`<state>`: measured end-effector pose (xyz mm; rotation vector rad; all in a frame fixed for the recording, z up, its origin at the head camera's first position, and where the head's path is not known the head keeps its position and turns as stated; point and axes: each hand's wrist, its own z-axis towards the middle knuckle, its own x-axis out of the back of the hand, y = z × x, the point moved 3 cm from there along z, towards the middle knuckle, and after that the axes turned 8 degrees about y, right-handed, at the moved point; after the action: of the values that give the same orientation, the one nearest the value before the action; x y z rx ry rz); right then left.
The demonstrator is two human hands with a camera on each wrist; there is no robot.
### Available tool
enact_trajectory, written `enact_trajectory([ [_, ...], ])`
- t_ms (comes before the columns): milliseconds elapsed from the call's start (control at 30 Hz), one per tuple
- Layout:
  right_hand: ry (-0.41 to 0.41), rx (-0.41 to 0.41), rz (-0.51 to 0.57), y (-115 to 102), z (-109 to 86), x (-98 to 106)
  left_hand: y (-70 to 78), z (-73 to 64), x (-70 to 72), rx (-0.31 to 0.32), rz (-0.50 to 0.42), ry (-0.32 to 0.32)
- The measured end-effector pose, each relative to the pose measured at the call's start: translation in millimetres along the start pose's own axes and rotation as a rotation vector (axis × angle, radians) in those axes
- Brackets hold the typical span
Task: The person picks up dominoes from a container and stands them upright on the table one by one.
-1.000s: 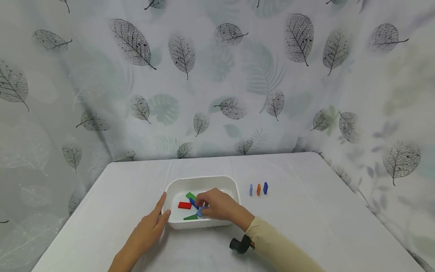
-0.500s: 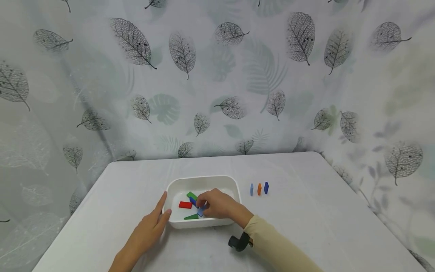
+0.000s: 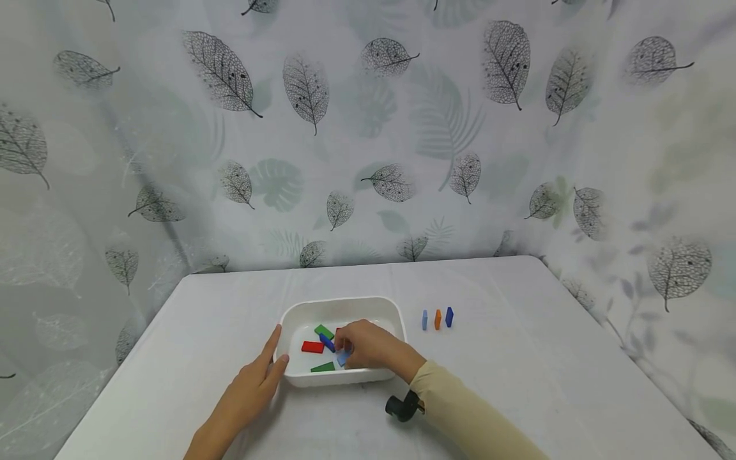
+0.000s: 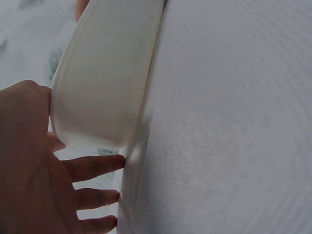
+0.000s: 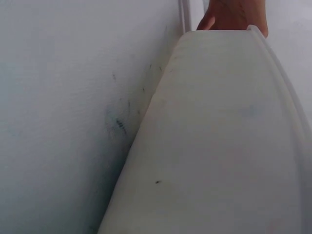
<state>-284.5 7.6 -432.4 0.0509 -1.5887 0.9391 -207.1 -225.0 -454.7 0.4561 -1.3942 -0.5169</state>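
The right hand (image 3: 369, 345) pinches the light-blue block (image 3: 343, 358), likely light and stiff, best held by its edges; the left hand (image 3: 251, 382), fingers apart, touches the tray (image 3: 345, 379) at nine o'clock

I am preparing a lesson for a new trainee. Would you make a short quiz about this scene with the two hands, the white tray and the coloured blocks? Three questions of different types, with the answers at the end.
1. True or false: the left hand touches the left end of the white tray.
2. In the head view, three blocks stand upright to the right of the tray. Which colour is the middle one? (a) dark blue (b) orange (c) light blue
3. Which block in the tray is at the fingertips of the right hand?

Key:
1. True.
2. (b), the orange block.
3. The light blue block.
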Motion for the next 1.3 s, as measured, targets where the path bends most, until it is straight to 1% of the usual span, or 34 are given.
enact_trajectory([
  [267,0.008,0.037,-0.079,6,3.4,-3,-0.7,0.6,-0.8,0.014,0.006,-0.004],
  [533,0.058,0.055,-0.128,9,4.6,-4,0.2,0.5,-0.8,0.007,0.004,0.0],
  [733,0.071,0.067,-0.11,8,4.4,-3,0.8,-0.2,0.2,-0.004,0.0,0.002],
  [1033,0.105,0.036,-0.098,8,2.6,0,0.6,1.1,-0.5,0.022,0.012,-0.012],
  [1167,0.136,0.061,-0.07,8,-0.1,3,0.0,1.5,-1.5,0.031,0.012,-0.017],
  [1300,0.174,0.081,-0.039,9,-3.8,7,-0.8,1.9,-2.2,0.027,0.006,-0.019],
])
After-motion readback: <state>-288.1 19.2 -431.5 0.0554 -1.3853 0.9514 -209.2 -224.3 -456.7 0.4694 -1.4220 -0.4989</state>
